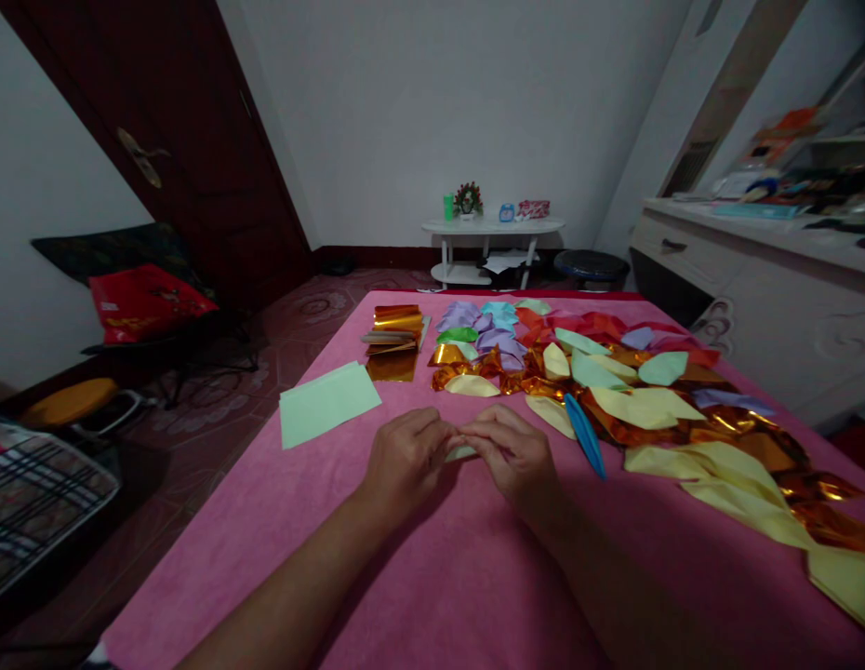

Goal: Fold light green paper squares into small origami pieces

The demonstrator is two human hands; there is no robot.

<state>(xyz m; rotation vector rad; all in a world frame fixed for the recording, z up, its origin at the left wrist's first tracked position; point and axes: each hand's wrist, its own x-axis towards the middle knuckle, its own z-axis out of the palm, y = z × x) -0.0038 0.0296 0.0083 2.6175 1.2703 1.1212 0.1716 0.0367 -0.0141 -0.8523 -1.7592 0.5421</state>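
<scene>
My left hand (410,448) and my right hand (509,448) meet over the middle of the pink-covered table. Between their pinched fingers is a small piece of pale green paper (461,454), mostly covered by the fingers. Left of my hands lies a short stack of pale green paper sheets (329,402). Behind it sits a pile of gold foil sheets (394,344). To the right spread many folded paper pieces, among them a yellow folded paper (645,406), a purple folded paper (500,346) and a blue folded paper (584,435) close to my right hand.
The pink cloth (279,568) covers the table. Beyond it stands a white side table (494,226) with a small plant. A chair holding a red bag (150,302) is at left, near a dark door (153,121). A white cabinet (767,288) runs along the right.
</scene>
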